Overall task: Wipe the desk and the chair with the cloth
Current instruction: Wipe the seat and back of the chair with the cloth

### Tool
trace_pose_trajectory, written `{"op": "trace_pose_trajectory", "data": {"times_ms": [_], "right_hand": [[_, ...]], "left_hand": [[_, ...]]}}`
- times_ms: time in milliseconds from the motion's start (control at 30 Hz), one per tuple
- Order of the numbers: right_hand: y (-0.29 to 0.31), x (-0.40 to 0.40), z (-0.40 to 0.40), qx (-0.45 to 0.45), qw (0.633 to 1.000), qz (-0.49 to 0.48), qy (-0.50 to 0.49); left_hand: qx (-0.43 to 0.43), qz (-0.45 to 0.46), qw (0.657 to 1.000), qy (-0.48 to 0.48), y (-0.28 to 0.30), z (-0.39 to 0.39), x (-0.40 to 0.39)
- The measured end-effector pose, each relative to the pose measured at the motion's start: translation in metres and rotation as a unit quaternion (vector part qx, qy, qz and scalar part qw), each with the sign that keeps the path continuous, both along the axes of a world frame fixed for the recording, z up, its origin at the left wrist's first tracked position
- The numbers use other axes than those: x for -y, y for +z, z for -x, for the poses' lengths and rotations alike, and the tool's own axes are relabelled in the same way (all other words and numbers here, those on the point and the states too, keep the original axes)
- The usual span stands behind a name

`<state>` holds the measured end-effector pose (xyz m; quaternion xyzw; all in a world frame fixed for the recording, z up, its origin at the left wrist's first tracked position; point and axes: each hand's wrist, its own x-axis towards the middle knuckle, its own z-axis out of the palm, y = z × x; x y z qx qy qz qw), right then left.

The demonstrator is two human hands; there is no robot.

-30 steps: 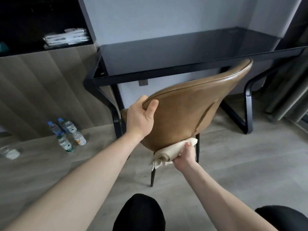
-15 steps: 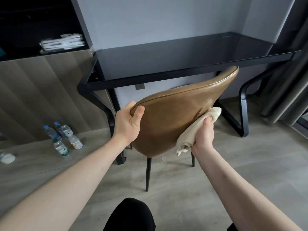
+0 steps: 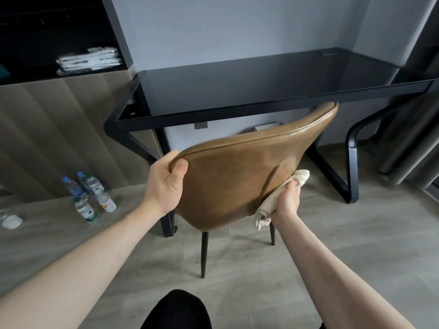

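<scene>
**Cloth against the chair back**

The black glass-topped desk (image 3: 261, 84) spans twelve o'clock. Below it, centre, the tan leather chair with thin black legs (image 3: 237, 181) shows its back. The left hand (image 3: 164, 184) grips its upper edge at nine o'clock (thumb on the leather). The right hand (image 3: 286, 201) clutches the bunched cream cloth (image 3: 280, 193) against the back's four-o'clock side. Plastic water bottles (image 3: 89, 198) stand on the floor at eight o'clock.

No text, brand, number or sign is reading legibly anywhere in view. The water bottles (image 3: 89, 197) standing on the floor at 9 o'clock are carrying printed labels, green on the nearest and orange on the one beside it, but the print is showing too small to read. The folded packets (image 3: 89, 60) on the shelf at 11 o'clock are showing dark marks too blurred to read.
</scene>
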<state>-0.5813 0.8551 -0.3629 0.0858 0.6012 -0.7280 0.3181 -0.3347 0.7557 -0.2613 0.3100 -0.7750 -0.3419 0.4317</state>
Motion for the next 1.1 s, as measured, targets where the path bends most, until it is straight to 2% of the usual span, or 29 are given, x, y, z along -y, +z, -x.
{"op": "trace_pose_trajectory", "data": {"times_ms": [100, 200, 400, 500, 567, 667, 800, 967, 1100], "right_hand": [[0.013, -0.007, -0.016, 0.006, 1.0, 0.02, -0.001], [0.029, -0.016, -0.031, -0.003, 0.999, 0.052, 0.011], [0.06, -0.038, -0.057, -0.143, 0.983, 0.11, 0.041], [0.059, -0.039, -0.058, -0.207, 0.972, 0.09, 0.062], [0.053, -0.034, -0.053, -0.25, 0.964, 0.077, 0.055], [0.046, -0.026, -0.04, -0.303, 0.949, 0.075, 0.035], [0.034, -0.013, -0.01, -0.253, 0.966, 0.055, 0.023], [0.014, -0.005, 0.026, -0.111, 0.993, 0.02, 0.038], [0.023, -0.002, 0.025, -0.106, 0.994, 0.031, 0.021]], "left_hand": [[0.04, -0.035, 0.999, 0.008, 0.01, -0.005, -0.004], [0.1, -0.034, 0.994, 0.006, 0.024, -0.009, -0.009], [0.157, 0.128, 0.978, -0.043, 0.096, 0.029, -0.054], [0.243, 0.164, 0.954, -0.062, 0.127, 0.071, -0.07], [0.313, 0.193, 0.927, -0.066, 0.134, 0.09, -0.07], [0.328, 0.235, 0.913, -0.057, 0.13, 0.099, -0.068], [0.295, 0.274, 0.912, -0.076, 0.124, 0.099, -0.059], [0.287, 0.273, 0.912, -0.105, 0.123, 0.101, -0.054], [0.283, 0.262, 0.916, -0.114, 0.122, 0.102, -0.051]]}}
